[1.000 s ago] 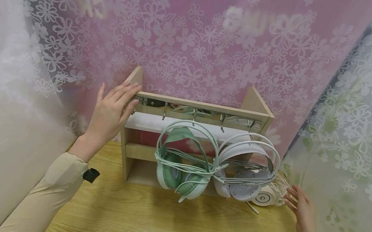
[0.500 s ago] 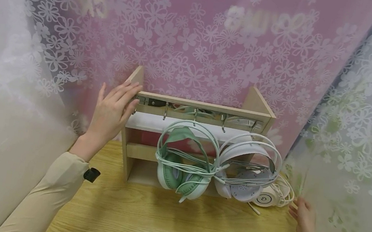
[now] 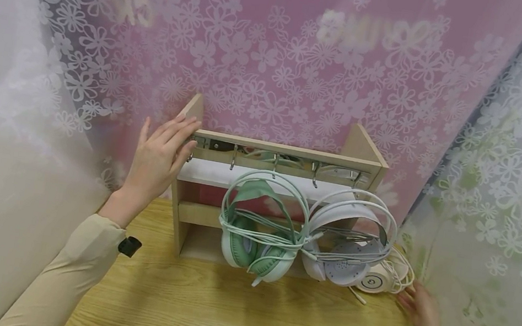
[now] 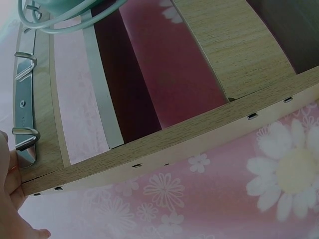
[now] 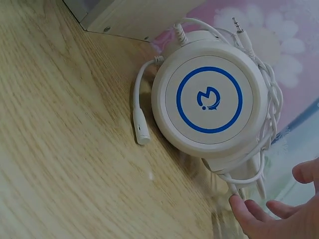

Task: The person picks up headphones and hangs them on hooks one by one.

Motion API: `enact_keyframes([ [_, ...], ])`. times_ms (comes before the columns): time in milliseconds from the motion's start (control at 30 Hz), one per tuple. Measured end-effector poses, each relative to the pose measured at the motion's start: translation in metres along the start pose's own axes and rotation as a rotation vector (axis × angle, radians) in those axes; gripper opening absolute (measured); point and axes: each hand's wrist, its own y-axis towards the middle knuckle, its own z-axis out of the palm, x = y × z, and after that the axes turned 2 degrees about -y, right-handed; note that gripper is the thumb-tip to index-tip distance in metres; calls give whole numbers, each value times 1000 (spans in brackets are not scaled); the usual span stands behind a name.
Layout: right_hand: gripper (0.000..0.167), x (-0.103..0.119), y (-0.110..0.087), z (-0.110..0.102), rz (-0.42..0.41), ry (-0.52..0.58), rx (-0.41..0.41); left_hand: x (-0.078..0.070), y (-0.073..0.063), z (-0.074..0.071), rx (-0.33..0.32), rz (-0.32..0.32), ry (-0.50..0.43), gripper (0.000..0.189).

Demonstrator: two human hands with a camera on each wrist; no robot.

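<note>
1. White headphones point(image 5: 209, 119) with a blue ring on the ear cup are lying on the wooden table point(image 3: 220, 313), just beside the right foot of the rack point(image 3: 288, 147).
2. Their cord point(image 5: 271, 102) is running bundled along one side, its metal-tipped plug point(image 5: 244, 40) pointing outward, while the microphone point(image 5: 141, 127) is sticking out on the other.
3. I am holding my right hand point(image 3: 423, 308) right next to them, fingers loose and grasping nothing; one fingertip is meeting or nearly meeting the far end, and I cannot tell which.
4. I am resting my left hand point(image 3: 156, 159) on the rack's upper left corner, fingers extended rather than clenched.
5. Green headphones point(image 3: 277, 264) and pale lilac headphones point(image 3: 346, 264) are hanging side by side from the row of metal hooks point(image 3: 315, 176), their cords wrapping across them.
6. Behind the rack, a pink flowered curtain point(image 3: 279, 71) is hanging.
</note>
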Motion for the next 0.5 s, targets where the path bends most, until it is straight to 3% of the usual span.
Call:
enact_keyframes([
  [233,43,-3,6,-1,28,15,-27,0,-1,-1,6,-3,0,40],
  [500,23,-8,12,-7,37,124,35,0,0,1,-1,2,-2,40],
])
